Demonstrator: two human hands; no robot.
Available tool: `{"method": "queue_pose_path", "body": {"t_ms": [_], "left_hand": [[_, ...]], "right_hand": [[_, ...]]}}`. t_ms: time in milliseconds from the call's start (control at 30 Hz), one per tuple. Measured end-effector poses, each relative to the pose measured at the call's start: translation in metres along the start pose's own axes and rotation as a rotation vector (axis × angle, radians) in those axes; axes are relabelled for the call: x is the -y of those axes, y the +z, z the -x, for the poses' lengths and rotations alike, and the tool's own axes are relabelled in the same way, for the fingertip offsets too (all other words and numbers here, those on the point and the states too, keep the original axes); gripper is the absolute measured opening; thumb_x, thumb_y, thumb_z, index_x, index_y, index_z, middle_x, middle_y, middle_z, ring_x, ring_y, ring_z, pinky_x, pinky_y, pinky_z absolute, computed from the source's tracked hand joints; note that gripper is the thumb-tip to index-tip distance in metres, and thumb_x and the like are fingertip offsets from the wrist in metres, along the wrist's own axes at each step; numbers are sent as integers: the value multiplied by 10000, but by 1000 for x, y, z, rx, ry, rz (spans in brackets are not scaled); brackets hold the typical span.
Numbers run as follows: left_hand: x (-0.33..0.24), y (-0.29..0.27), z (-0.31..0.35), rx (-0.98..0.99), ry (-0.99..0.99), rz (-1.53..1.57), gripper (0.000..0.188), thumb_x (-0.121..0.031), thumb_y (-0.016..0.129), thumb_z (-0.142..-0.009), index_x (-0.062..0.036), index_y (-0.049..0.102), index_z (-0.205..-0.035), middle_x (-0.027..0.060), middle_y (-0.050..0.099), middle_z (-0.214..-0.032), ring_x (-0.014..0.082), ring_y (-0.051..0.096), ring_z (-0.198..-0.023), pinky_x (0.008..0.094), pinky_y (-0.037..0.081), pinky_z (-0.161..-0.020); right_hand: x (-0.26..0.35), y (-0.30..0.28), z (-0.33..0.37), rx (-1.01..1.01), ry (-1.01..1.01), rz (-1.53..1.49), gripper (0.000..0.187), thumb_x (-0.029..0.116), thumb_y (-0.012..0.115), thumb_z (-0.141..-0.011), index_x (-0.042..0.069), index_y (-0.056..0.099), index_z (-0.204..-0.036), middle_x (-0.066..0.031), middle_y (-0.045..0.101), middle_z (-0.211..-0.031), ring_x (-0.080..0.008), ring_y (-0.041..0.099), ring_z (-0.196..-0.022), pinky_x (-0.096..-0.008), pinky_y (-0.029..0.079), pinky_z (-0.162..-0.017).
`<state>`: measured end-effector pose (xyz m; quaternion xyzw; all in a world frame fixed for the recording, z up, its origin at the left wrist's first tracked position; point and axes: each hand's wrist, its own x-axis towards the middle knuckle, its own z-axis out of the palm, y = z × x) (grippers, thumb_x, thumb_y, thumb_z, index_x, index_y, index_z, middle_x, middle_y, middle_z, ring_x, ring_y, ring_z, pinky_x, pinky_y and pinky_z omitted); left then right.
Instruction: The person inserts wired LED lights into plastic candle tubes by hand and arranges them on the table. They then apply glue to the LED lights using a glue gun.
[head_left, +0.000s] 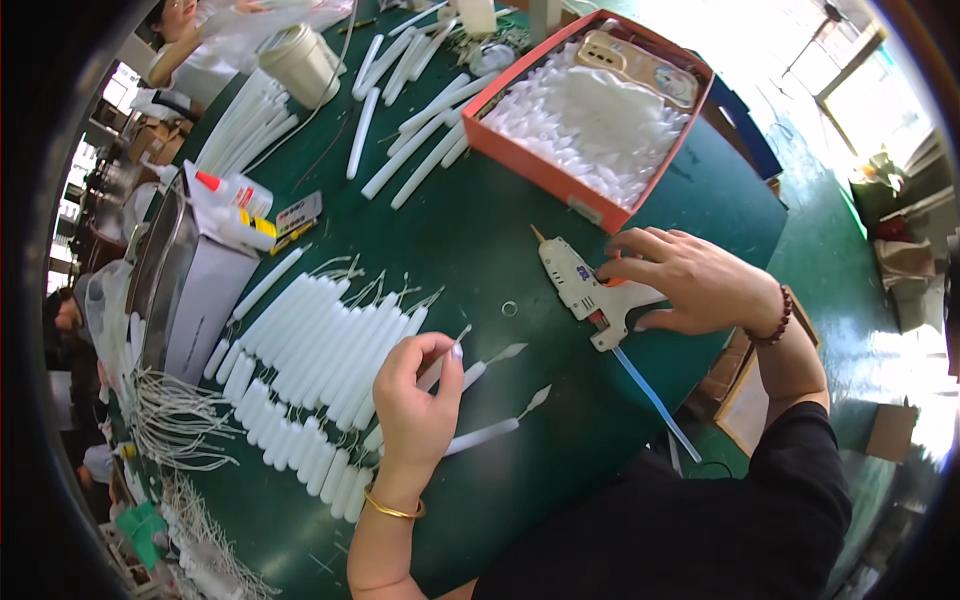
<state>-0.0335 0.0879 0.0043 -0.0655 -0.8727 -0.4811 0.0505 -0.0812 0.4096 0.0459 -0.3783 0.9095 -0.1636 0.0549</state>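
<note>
My left hand [415, 400] is closed, pinching a slim white candle-like tube [432, 374] with a thin wire end sticking up between thumb and finger. My right hand [690, 278] has its fingers spread around the handle of a white glue gun [578, 280], without a firm grip. The gun lies on the table, its nozzle pointing away and a blue glue stick [655, 402] out of its rear. Beside my left hand lie two white tubes with flame-shaped tips, one nearer tube [485, 436] showing clearly. Rows of white tubes with wire ends [318, 335] lie to the left.
A red box [550, 168] of translucent flame-shaped pieces, with a phone [637, 68] on top, stands at the back. A small ring [509, 309] lies mid-table. Glue bottles [240, 192], a white cup [300, 65] and wire bundles [180, 420] are at left. Another person [185, 50] sits across.
</note>
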Motion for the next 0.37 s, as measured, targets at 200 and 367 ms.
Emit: {"method": "queue_pose_path", "body": {"t_ms": [200, 367], "left_hand": [[-5, 12, 7, 89, 14, -34, 51, -25, 662, -862, -12, 632, -901, 102, 649, -832, 255, 644, -702, 322, 516, -637], [-6, 8, 7, 99, 34, -27, 58, -42, 661, -873, -13, 637, -917, 107, 664, -853, 253, 665, -726, 315, 523, -652]], "right_hand": [[-30, -34, -39, -188, 111, -56, 133, 75, 641, -896, 19, 691, -1006, -151, 647, -933, -308, 654, -859, -393, 534, -760], [-74, -14, -102, -212, 222, 103, 208, 131, 647, -864, 28, 697, -1037, -151, 668, -1056, -347, 637, -988, -406, 510, -890]]}}
